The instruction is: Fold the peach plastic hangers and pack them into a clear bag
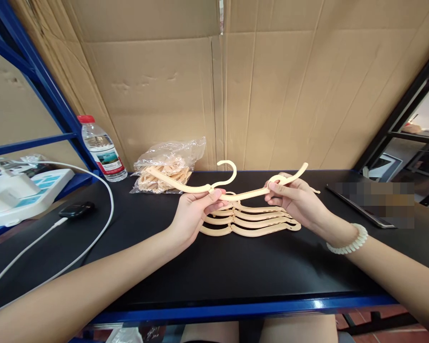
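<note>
Head view: close above black tabletop (236, 271), facing forward, down.

No word, brand or number can be read. The water bottle (100, 146) bears a label (107, 159) with a landscape picture over a red band, where pale print is too small and blurred to make out. The power strip (45, 189) shows light-blue patches without legible lettering. At the right of the bench (236, 267), a pixelated patch covers much of a flat dark slab (361, 208)
</note>
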Available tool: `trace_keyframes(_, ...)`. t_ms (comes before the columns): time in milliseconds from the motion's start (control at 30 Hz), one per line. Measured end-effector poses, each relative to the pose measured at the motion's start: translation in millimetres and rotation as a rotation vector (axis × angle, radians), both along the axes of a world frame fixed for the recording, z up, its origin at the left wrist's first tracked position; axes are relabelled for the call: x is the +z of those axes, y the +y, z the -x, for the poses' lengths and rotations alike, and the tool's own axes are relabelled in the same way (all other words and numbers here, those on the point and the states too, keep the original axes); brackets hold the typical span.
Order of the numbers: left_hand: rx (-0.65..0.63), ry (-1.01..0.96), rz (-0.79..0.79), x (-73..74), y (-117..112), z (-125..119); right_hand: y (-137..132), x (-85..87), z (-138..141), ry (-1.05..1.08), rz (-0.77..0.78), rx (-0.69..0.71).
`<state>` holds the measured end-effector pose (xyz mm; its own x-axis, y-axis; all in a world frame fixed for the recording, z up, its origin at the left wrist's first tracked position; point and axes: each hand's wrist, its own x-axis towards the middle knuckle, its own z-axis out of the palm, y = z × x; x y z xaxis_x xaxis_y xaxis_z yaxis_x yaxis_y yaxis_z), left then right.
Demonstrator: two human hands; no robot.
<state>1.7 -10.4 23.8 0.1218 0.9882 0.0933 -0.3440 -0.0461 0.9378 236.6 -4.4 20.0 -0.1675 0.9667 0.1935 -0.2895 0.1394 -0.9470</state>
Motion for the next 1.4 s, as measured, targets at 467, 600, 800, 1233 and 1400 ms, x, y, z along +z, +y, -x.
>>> trace_keyframes(467,0.008,-0.031,0.015,2.1,2,2,28,23.9,-66,-0.085,-0.066,0.040)
trace_keyframes(600,0.027,-0.022,0.007,0.4,2,2,29,20.2,-58,0.025,-0.034,0.058)
trace_keyframes(800,0.022,-0.011,0.000,2.2,2,1,28,15.9,-50,0.067,0.023,0.075)
trace_keyframes(1233,0.003,0.028,-0.019,1.7,1,1,25,12.1,-41,-0.009,-0.020,0.154)
trace_keyframes(1400,0.004,0.058,-0.041,0.9,0,-1,19,10.2,-32,-0.058,0.002,0.187)
